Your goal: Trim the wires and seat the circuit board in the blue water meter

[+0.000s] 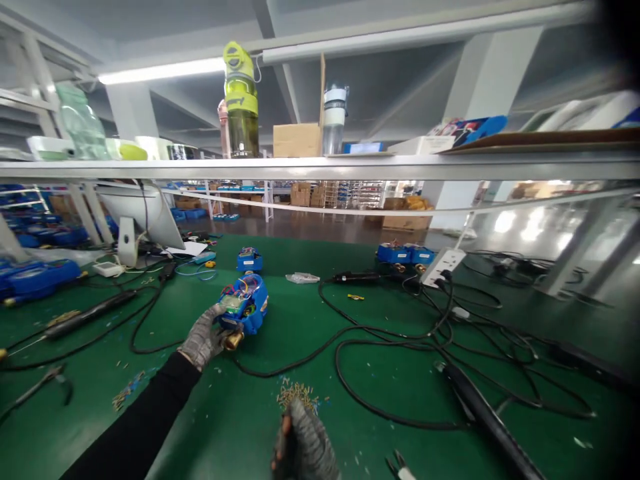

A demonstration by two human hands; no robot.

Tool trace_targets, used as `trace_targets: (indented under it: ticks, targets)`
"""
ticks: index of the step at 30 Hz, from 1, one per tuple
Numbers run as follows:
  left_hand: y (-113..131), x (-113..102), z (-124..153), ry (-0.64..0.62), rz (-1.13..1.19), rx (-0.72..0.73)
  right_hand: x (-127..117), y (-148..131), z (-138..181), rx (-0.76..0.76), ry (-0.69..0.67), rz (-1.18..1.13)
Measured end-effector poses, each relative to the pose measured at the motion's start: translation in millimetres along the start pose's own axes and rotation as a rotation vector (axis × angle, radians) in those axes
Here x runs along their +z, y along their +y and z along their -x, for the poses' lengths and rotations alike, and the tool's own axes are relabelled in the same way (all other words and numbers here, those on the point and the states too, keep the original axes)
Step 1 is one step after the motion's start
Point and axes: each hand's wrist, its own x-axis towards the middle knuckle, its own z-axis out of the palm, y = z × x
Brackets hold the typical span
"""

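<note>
My left hand [205, 337], in a grey glove, is wrapped around the near left side of a blue water meter [257, 310]. The meter's top is uncovered, showing a green circuit board and coloured wires, and a brass pipe fitting [233, 341] sticks out toward me. Low in the middle, my gloved right hand [305, 443] reaches to a heap of small brass-coloured screws [295, 393]. Its fingers are pressed together at the near edge of the heap; whatever lies between them is hidden. Another blue meter [249, 260] stands just behind the held one.
Black power screwdrivers lie left [90, 315] and right [487, 420], with looping cables between. A power strip [443, 268] and more blue meters [405, 254] are at the back right. Pliers [37, 390] lie at left. A shelf [320, 168] with bottles crosses above the green bench.
</note>
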Motion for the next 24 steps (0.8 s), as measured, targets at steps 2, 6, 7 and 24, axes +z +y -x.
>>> trace_targets:
  ticks: [2,6,7,24]
  targets:
    - [-2.3,-20.9,32.1,-0.031,-0.003,0.022,0.8,0.9,-4.4,0.009,0.025,-0.009]
    - [-4.8,-58.3,98.8,-0.1,0.005,0.071,-3.0,-3.1,-6.7,-0.039,0.061,0.006]
    - [-5.4,-67.9,113.9,-0.104,0.004,0.075,-4.6,-4.4,-6.3,-0.066,0.075,0.012]
    - [-49.0,-85.9,177.5,-0.607,-0.349,-0.156,-33.6,-31.5,9.8,-0.369,0.066,0.283]
